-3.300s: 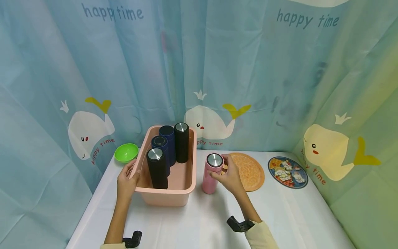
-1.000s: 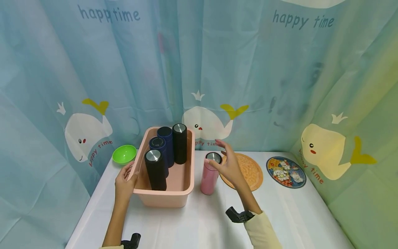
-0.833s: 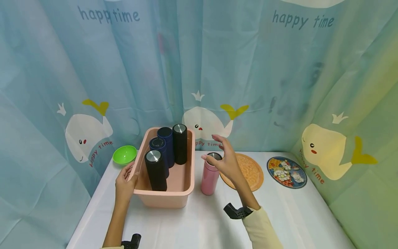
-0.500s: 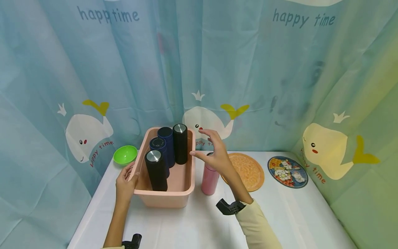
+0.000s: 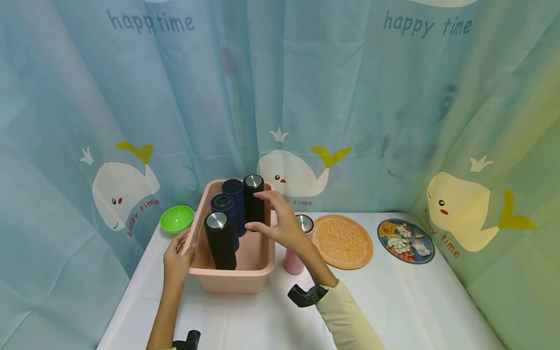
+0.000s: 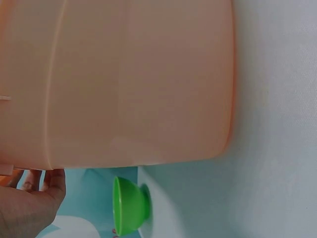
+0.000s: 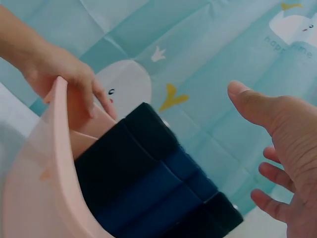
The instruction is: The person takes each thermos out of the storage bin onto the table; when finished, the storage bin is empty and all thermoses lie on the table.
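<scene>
Left hand (image 5: 177, 260) grips the left rim of a peach plastic bin (image 5: 232, 282) on the white table (image 5: 420, 311); right hand (image 5: 280, 224) hovers above the bin's right side, thumb and fingers spread well apart, holding nothing. Inside the bin, set toward its left and back, stand four flasks: a front black flask (image 5: 221, 244), a nearer blue flask (image 5: 224, 203), a farther blue flask (image 5: 239, 204) and a rear black flask (image 5: 252, 210). Just right of the bin, partly behind the right forearm, a pink flask (image 5: 294, 261) stands on the table. The step in hand looks like a reach for a flask, probably the rear black one; the next move would call for lowering the fingers around its side and closing them. All five flasks are upright, long axes roughly vertical, lids pointing up.
</scene>
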`<state>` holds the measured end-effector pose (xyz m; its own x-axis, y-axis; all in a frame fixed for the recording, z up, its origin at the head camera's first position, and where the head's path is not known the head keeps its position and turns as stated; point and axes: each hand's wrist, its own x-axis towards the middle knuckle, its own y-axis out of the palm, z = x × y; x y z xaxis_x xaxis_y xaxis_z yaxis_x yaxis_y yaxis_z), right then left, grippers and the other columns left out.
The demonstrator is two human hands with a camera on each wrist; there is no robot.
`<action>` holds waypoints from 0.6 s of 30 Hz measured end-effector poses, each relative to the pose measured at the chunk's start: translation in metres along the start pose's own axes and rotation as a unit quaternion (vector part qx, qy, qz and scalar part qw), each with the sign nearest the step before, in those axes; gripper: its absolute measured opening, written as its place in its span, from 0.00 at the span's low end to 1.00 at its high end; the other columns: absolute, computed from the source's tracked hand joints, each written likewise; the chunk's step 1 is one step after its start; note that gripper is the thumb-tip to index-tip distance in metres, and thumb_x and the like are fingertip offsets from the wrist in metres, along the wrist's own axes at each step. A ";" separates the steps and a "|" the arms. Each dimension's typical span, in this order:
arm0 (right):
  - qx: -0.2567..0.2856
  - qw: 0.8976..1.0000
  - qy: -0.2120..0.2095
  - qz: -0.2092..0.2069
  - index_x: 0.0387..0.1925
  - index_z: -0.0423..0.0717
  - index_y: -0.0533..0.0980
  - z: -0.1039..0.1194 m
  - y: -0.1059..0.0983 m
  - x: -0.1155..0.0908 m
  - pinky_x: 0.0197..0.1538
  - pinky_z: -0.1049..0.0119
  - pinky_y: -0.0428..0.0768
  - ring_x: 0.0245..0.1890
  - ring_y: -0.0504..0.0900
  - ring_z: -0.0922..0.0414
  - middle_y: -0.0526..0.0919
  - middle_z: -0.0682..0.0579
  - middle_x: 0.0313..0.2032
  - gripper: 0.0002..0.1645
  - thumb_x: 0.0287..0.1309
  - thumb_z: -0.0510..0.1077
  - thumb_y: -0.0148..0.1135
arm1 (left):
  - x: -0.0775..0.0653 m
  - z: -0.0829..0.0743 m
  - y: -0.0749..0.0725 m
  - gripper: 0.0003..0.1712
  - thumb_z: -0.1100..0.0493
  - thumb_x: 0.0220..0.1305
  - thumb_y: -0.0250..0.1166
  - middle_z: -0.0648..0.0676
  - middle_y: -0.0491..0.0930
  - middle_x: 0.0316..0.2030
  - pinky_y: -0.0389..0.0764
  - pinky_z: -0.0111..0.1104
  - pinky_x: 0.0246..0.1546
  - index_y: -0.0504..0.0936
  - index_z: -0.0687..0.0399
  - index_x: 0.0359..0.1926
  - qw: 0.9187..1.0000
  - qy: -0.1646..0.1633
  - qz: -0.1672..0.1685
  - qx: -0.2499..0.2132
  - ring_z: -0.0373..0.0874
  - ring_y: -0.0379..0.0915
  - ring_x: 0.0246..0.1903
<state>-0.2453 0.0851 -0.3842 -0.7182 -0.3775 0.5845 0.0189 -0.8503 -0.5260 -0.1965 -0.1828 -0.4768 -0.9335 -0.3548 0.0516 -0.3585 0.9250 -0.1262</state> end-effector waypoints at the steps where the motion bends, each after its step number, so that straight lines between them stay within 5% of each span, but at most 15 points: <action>1: 0.005 1.000 0.006 0.007 0.62 0.46 0.70 -0.001 0.003 0.000 0.59 0.53 0.79 0.59 0.73 0.52 0.75 0.49 0.59 0.41 0.45 0.46 0.78 | 0.000 0.000 0.000 0.29 0.68 0.68 0.56 0.65 0.69 0.63 0.64 0.45 0.68 0.66 0.59 0.69 1.000 0.001 0.000 0.001 0.55 0.64 0.65; 9: 0.077 0.992 0.085 0.051 0.63 0.45 0.69 -0.006 0.027 -0.003 0.60 0.52 0.79 0.60 0.74 0.49 0.74 0.44 0.58 0.39 0.50 0.45 0.75 | 0.001 0.000 0.001 0.28 0.68 0.68 0.56 0.64 0.70 0.63 0.64 0.45 0.67 0.67 0.59 0.68 1.000 -0.002 -0.002 0.003 0.54 0.65 0.65; 18: 0.097 0.980 0.159 0.064 0.64 0.43 0.67 -0.002 0.053 -0.004 0.60 0.48 0.78 0.60 0.74 0.47 0.73 0.40 0.61 0.40 0.52 0.48 0.73 | 0.002 0.003 0.000 0.29 0.68 0.68 0.57 0.64 0.70 0.63 0.65 0.45 0.67 0.66 0.58 0.69 1.000 -0.005 -0.002 0.002 0.54 0.65 0.65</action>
<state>-0.2434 0.0422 -0.4157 -0.8813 -0.3788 0.2824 0.2329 -0.8684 -0.4378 -0.1982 -0.1836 -0.4793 -0.9318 -0.3605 0.0425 -0.3629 0.9228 -0.1291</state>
